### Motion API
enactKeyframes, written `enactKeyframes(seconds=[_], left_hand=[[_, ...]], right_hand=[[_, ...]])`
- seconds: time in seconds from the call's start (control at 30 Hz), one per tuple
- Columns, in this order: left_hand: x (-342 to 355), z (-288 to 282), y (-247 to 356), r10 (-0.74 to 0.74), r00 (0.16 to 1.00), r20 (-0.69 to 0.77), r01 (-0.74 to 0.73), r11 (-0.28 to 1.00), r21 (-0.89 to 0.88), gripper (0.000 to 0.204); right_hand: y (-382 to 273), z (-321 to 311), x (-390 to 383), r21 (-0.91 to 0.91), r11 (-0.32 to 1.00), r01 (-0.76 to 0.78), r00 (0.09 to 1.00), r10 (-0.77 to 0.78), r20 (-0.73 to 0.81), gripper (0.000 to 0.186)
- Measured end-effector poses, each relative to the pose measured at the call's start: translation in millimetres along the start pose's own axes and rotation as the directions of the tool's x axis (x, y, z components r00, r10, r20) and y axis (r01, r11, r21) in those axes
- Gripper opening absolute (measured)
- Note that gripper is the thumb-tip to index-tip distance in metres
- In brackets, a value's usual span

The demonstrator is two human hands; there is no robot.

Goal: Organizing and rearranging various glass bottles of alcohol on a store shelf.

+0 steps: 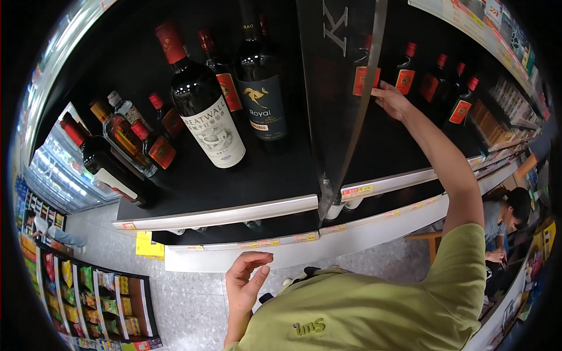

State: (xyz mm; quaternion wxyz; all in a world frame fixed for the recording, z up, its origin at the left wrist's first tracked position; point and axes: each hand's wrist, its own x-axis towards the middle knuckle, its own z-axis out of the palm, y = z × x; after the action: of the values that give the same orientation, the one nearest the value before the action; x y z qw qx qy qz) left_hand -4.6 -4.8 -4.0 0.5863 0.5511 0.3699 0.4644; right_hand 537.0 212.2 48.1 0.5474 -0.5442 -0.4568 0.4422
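Observation:
My right hand (391, 100) is stretched out over the right part of a black shelf (398, 146). Its thumb and fingers close at the right side of a small dark bottle (366, 81) with a red cap and orange label; part of the grip is hidden. That bottle stands by the edge of an upright dark, see-through divider (339, 105). Just right of my hand is a similar bottle (404, 76). Low in front of my body, my left hand (246, 279) is empty, its fingers loosely curled and apart from the thumb.
Left of the divider stand a large white-labelled wine bottle (208, 117), a dark-labelled wine bottle (261, 99) and several smaller bottles. Price tags line the shelf's white front edge (234, 212). A snack rack (93, 298) stands lower left; a person (509, 216) sits at right.

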Motion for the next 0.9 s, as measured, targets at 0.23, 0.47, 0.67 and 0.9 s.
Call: enactKeyframes(seconds=[0.23,0.47,0.67,0.9], left_hand=[[11.3,-0.8,-0.2,-0.045,0.999,0.022,0.045,0.999,0.002,0.023],[34.2,-29.3,18.3,0.241,0.969,-0.046,-0.227,0.953,0.199,0.026],[102.8,-57.7,80.0,0.340,0.927,-0.156,-0.313,0.934,0.175,0.039],[229.7,-71.0,127.7,0.255,0.951,-0.174,-0.241,0.966,0.098,0.047]], right_hand=[[-1.7,10.3,-53.9,-0.169,0.979,0.110,0.931,-0.161,-0.327,0.060],[-32.6,109.4,-194.7,0.047,0.913,0.405,0.874,-0.372,-0.312,0.043],[-13.4,155.8,-270.6,-0.101,0.779,0.619,0.608,-0.556,-0.566,0.031],[10.2,169.2,-297.5,-0.033,0.799,0.600,0.719,-0.557,-0.415,0.017]])
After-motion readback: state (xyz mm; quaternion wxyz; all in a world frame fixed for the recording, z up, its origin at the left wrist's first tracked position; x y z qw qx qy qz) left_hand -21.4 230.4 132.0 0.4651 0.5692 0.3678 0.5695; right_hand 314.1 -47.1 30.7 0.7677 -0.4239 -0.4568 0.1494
